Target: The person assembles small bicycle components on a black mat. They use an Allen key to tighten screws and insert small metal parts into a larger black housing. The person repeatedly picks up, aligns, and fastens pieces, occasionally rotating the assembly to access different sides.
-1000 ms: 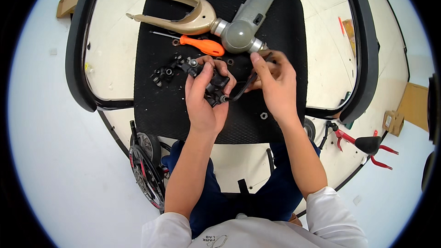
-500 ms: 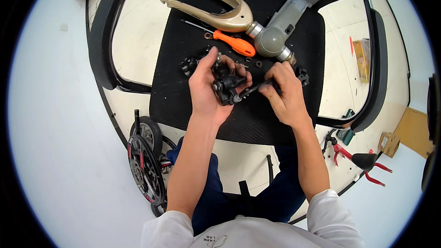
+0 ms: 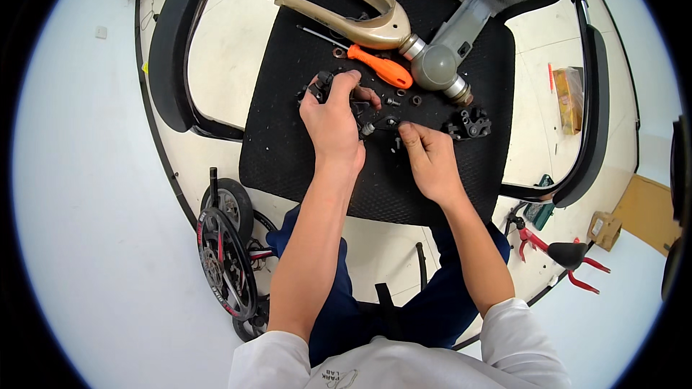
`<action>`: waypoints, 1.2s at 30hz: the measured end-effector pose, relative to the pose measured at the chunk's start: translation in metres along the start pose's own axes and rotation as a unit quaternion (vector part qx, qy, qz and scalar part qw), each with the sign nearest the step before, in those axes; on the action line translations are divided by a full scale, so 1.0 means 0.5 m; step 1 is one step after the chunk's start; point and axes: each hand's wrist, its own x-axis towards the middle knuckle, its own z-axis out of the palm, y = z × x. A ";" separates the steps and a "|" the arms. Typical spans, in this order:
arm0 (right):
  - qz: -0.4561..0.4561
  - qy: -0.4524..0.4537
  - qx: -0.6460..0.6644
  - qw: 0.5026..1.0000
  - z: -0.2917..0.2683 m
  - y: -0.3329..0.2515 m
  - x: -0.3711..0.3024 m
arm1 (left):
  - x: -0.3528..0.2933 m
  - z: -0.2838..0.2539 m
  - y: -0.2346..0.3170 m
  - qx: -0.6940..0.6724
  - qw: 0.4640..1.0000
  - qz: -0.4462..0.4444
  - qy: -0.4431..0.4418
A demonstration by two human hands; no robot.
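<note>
My left hand (image 3: 334, 124) is curled around a black metal bicycle part (image 3: 321, 83), which looks like a brake caliper; palm and fingers hide much of it. To its right, my right hand (image 3: 435, 163) pinches a slim dark piece (image 3: 390, 121) between thumb and forefinger. A silver bolt-like end (image 3: 367, 129) shows at its left, by my left hand. Small bolts (image 3: 392, 101) and a round nut (image 3: 416, 101) lie beyond my hands on the black chair seat (image 3: 375, 202). Past my right hand rests another black caliper-like part (image 3: 472, 124).
An orange-handled screwdriver (image 3: 382, 67) lies beside a beige bicycle fork (image 3: 367, 31) joined to a grey tube (image 3: 437, 65). Armrests (image 3: 167, 57) flank the seat. Wheels (image 3: 225, 263) stand at the lower left; a red frame part (image 3: 535, 239) and cardboard box (image 3: 605, 228) are on the right.
My left hand has moved up and turned over, palm now facing down. My right hand has shifted slightly down and left, uncovering the caliper-like part on the right. The view has shifted slightly.
</note>
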 end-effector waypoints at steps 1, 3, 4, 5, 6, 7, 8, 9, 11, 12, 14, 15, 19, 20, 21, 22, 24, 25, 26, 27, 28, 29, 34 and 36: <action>0.014 -0.003 -0.009 1.000 0.000 0.000 -0.002 | 0.000 0.004 -0.003 0.016 0.999 0.031 0.005; 0.056 -0.009 0.001 0.998 0.003 0.005 -0.009 | -0.003 0.007 -0.011 0.048 0.994 0.092 0.014; 0.077 -0.012 0.006 0.997 0.004 0.009 -0.013 | -0.004 0.006 -0.014 0.064 0.992 0.110 0.002; 0.087 -0.013 0.013 0.996 0.005 0.014 -0.019 | -0.003 0.005 -0.017 0.080 0.989 0.127 -0.013; 0.096 -0.013 0.020 0.995 0.005 0.020 -0.027 | -0.002 0.005 -0.018 0.095 0.985 0.145 -0.027; 0.105 -0.014 0.027 0.994 0.003 0.021 -0.032 | 0.000 0.005 -0.016 0.074 0.989 0.109 -0.061; 0.096 -0.025 0.037 0.994 -0.008 0.016 -0.032 | 0.002 0.001 -0.010 0.053 0.991 0.074 -0.094; 0.087 -0.036 0.047 0.994 -0.027 0.006 -0.032 | 0.003 0.000 -0.004 0.033 0.991 0.039 -0.126; 0.076 -0.071 0.042 0.994 -0.068 -0.005 -0.030 | -0.016 0.001 0.012 -0.037 0.987 -0.030 -0.156; 0.103 -0.099 0.054 0.988 -0.082 -0.013 -0.023 | -0.021 0.001 0.020 -0.071 0.981 -0.064 -0.171; 0.161 -0.168 0.142 0.962 -0.102 -0.013 -0.001 | -0.012 -0.005 0.023 -0.095 0.969 -0.113 -0.200; 0.194 -0.199 0.192 0.941 -0.108 -0.019 0.001 | -0.011 -0.005 0.025 -0.107 0.966 -0.124 -0.202; 0.258 -0.243 0.226 0.907 -0.103 -0.026 0.013 | -0.001 -0.005 0.013 -0.117 0.972 -0.119 -0.167; 0.254 -0.233 0.212 0.915 -0.092 -0.025 0.014 | 0.003 -0.009 0.009 -0.115 0.975 -0.116 -0.154; 0.249 -0.223 0.198 0.921 -0.082 -0.023 0.017 | 0.005 -0.002 0.007 -0.106 0.982 -0.121 -0.102; 0.245 -0.213 0.184 0.928 -0.072 -0.021 0.018 | 0.011 -0.003 0.001 -0.109 0.984 -0.117 -0.079; 0.245 -0.195 0.185 0.932 -0.057 -0.014 0.020 | 0.015 -0.001 0.003 -0.097 0.989 -0.091 -0.062; 0.246 -0.185 0.185 0.933 -0.051 -0.011 0.020 | 0.014 -0.001 0.006 -0.095 0.990 -0.089 -0.062; 0.230 -0.170 0.172 0.943 -0.049 -0.008 0.021 | 0.011 0.000 0.010 -0.093 0.990 -0.087 -0.062; 0.215 -0.155 0.159 0.951 -0.048 -0.005 0.021 | 0.009 0.000 0.012 -0.092 0.990 -0.085 -0.063; 0.199 -0.139 0.145 0.959 -0.047 -0.002 0.021 | 0.009 0.000 0.013 -0.103 0.989 -0.089 -0.061; 0.105 -0.070 0.091 0.988 -0.041 -0.005 0.019 | 0.009 -0.002 0.015 -0.113 0.988 -0.092 -0.059; -0.235 0.055 -0.076 0.967 -0.034 -0.064 0.000 | 0.010 -0.008 0.004 -0.140 0.981 -0.125 -0.043; -0.233 0.011 -0.041 0.972 -0.017 -0.075 -0.007 | 0.004 0.000 0.003 -0.149 0.976 -0.148 -0.052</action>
